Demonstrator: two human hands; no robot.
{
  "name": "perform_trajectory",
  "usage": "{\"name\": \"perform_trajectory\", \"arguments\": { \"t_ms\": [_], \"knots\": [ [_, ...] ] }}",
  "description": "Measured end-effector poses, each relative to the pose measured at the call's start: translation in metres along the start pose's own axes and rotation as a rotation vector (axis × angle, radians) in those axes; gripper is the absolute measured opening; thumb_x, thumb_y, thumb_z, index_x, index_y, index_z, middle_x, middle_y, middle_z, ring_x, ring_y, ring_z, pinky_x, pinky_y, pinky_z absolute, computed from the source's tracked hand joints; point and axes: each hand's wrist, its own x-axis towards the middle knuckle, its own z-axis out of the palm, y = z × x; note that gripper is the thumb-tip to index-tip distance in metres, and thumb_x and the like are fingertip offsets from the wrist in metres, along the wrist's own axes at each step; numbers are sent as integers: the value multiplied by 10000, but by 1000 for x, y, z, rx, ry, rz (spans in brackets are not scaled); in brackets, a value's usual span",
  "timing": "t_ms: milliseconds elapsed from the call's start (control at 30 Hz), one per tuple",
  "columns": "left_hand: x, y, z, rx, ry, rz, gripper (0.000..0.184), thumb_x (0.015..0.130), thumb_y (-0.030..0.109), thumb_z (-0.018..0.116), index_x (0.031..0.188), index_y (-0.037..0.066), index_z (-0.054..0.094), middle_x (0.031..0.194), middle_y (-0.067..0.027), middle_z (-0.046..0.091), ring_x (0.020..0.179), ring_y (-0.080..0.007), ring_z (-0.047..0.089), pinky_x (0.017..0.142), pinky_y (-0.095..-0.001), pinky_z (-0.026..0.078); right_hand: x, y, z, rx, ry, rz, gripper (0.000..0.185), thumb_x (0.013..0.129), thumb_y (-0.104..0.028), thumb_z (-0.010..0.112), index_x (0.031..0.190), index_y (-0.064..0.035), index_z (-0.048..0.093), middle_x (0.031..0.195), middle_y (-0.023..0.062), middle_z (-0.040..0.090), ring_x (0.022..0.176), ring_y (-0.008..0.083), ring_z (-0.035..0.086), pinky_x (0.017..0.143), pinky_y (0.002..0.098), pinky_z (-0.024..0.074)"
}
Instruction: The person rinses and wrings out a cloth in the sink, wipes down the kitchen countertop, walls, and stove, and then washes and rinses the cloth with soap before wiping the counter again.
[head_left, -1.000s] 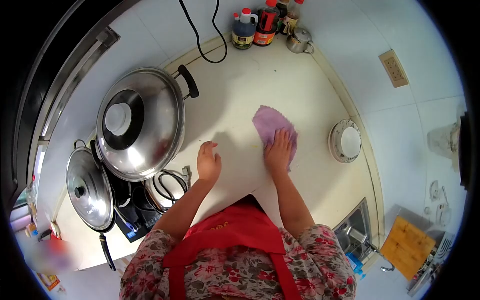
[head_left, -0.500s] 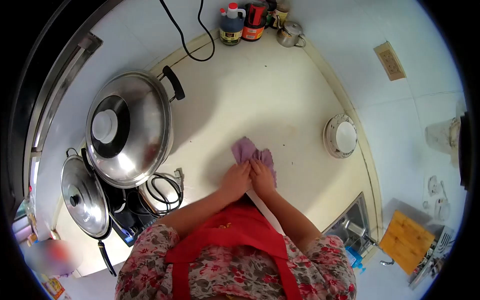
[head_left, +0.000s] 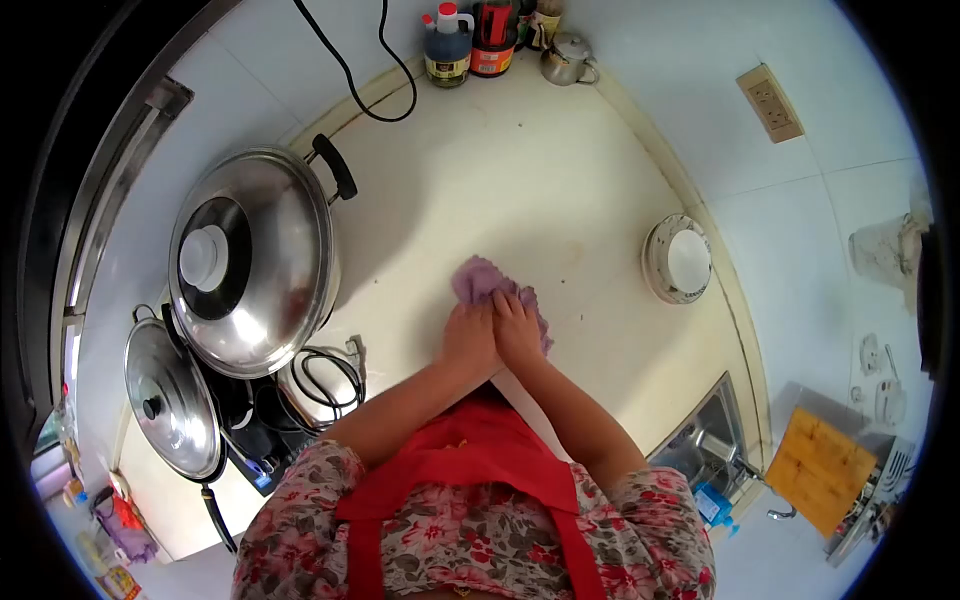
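Observation:
A purple cloth (head_left: pixel 474 277) lies bunched on the cream countertop (head_left: pixel 610 370). My left hand (head_left: pixel 469 336) presses on the cloth's near side, its fingers bent into the fabric. Beside it, touching, my right hand (head_left: pixel 517 326) has its fingers together over the cloth's right part. Both hands are closed on the fabric, and the fingertips are partly hidden in its folds. A few dark specks dot the counter around the cloth.
A large lidded pot (head_left: pixel 262 265) and a smaller lidded pan (head_left: pixel 172 398) stand at left, near a coiled cord (head_left: pixel 330 378). Bottles (head_left: pixel 448 48) and a metal pot (head_left: pixel 570 60) line the back. Stacked bowls (head_left: pixel 684 262) sit right, above the sink (head_left: pixel 700 440).
Both hands and the cloth have slid slightly forward across the counter, away from my body. My view has shifted a little as well.

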Motion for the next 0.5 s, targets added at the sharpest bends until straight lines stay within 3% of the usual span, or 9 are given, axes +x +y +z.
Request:
{"name": "perform_trajectory", "arguments": {
  "t_ms": [33, 67, 133, 167, 233, 267, 333, 433, 500],
  "knots": [
    [14, -2, -13, 68, -143, -31, 479, 895, 160, 467, 1334, -31, 444, 1278, -180, 551, 1224, -303, 499, 1089, -427, 307, 17, 2, -6, -52, 6, -1, 355, 785, -97, 572, 1121, 13, 598, 1223, 99, 546, 1172, 280, 475, 895, 407, 424],
    [29, -10, -8, 68, -137, -32, 479, 895, 160, 467, 1334, -31, 444, 1278, -180, 551, 1224, -303, 499, 1089, -427, 307, 37, 4, -13, -28, -8, 11, 346, 795, -90, 565, 1128, -4, 605, 1217, 102, 553, 1144, 279, 497, 882, 401, 431],
    [52, -39, 17, 31, 139, -50, 487, 886, 116, 463, 1351, -27, 431, 1334, -185, 520, 1255, -313, 481, 1085, -434, 319, 79, 20, -18, 6, -78, 71, 320, 817, -74, 550, 1127, -45, 626, 1176, 113, 581, 1079, 285, 546, 856, 397, 450],
    [59, -56, 23, 34, 137, -53, 487, 886, 116, 463, 1351, -27, 431, 1334, -185, 520, 1255, -313, 481, 1085, -434, 319, 95, 34, -18, 16, -132, 123, 305, 828, -67, 542, 1118, -67, 639, 1142, 120, 603, 1040, 292, 574, 843, 398, 461],
    [68, -87, 25, 67, 263, -51, 499, 871, 54, 464, 1361, -27, 418, 1380, -187, 487, 1277, -326, 464, 1085, -450, 330, 100, 72, -15, 156, 127, 270, 247, 854, -74, 534, 1064, -85, 662, 1066, 135, 638, 981, 321, 605, 844, 415, 472],
    [62, -93, 16, 73, 260, -45, 499, 871, 54, 464, 1361, -27, 418, 1380, -187, 487, 1277, -326, 464, 1085, -450, 330, 95, 82, -25, 161, 132, 276, 247, 854, -74, 534, 1064, -85, 662, 1066, 135, 638, 981, 321, 605, 844, 415, 472],
    [50, -94, -5, -86, 307, -181, 541, 843, 12, 477, 1379, -20, 412, 1421, -169, 455, 1291, -295, 464, 1081, -420, 355, 84, 90, -53, 602, 252, 488, 213, 844, -48, 542, 1005, -67, 680, 1031, 146, 647, 999, 337, 599, 864, 409, 476],
    [39, -89, 7, -84, 281, -135, 545, 823, -31, 489, 1364, -25, 422, 1425, -163, 451, 1291, -310, 458, 1091, -439, 341, 64, 76, -41, 459, 161, 342, 143, 828, -77, 581, 932, -65, 679, 1039, 112, 640, 927, 323, 609, 839, 415, 491],
    [31, -80, 14, -77, 281, -112, 524, 828, -27, 484, 1350, -16, 439, 1423, -169, 451, 1290, -316, 456, 1092, -445, 338, 52, 42, -27, 309, 179, 242, 187, 804, -37, 606, 958, -76, 705, 1054, 116, 638, 998, 291, 598, 849, 366, 489]
  ]
}}
